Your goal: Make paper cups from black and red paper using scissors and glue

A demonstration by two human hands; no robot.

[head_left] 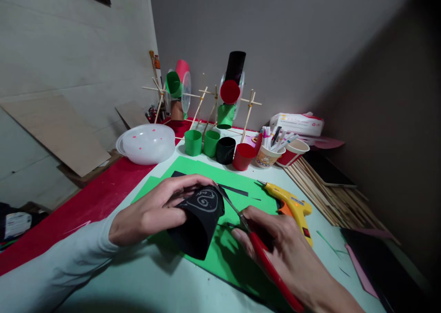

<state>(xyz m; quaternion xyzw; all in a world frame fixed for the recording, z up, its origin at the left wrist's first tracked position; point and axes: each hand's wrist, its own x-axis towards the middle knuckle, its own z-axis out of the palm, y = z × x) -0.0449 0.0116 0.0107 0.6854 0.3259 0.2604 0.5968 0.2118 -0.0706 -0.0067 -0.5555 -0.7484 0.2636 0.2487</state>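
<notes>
My left hand [151,207] is closed around a black paper tube [198,225] with a pale swirl drawn on its side and its open end facing me. Red-handled scissors [263,260] are held in my right hand [285,241]. Their blades are spread, with the upper one along the tube's far edge; whether the edge lies between the blades is hard to tell. Beneath both hands lie green sheets [237,248], with a thin black paper strip [234,190] on top.
A yellow glue gun [294,205] lies to the right. Behind stand green cups [193,143], a black cup [225,150], a red cup [244,156] and a pen cup [269,156]. Stick frames [248,113] carry paper-cup wheels. A white bowl [148,144] sits at left, wooden sticks [312,191] at right.
</notes>
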